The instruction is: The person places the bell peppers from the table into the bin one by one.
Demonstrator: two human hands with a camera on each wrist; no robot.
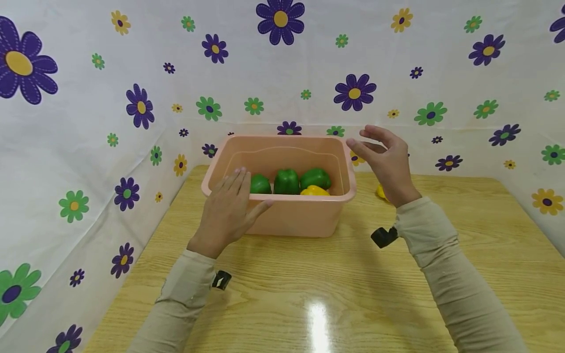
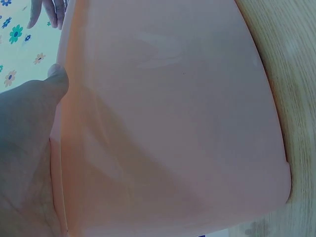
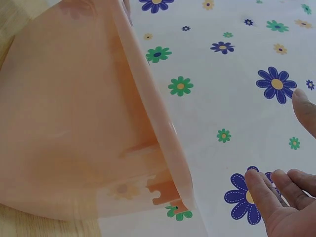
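A peach plastic bin [image 1: 291, 215] stands on the table, with green bell peppers [image 1: 287, 181] and a yellow bell pepper [image 1: 315, 190] inside it. My left hand [image 1: 227, 208] rests on the bin's near-left rim, its fingers stretched over the opening. In the left wrist view, the thumb [image 2: 58, 79] lies against the rim. Raised beside the bin's right end is my right hand [image 1: 388, 164], thumb and fingers apart with nothing between them. The right wrist view shows these fingers [image 3: 264, 195] clear of the rim. The left hand partly hides the bin's left inside.
A yellow object [image 1: 381, 192], mostly hidden by the right wrist, lies on the wood-grain table [image 1: 282, 274] to the right of the bin. A white flower-print sheet [image 1: 309, 63] hangs behind and along the sides. Black wrist cameras [image 1: 384, 237] jut out below the sleeves.
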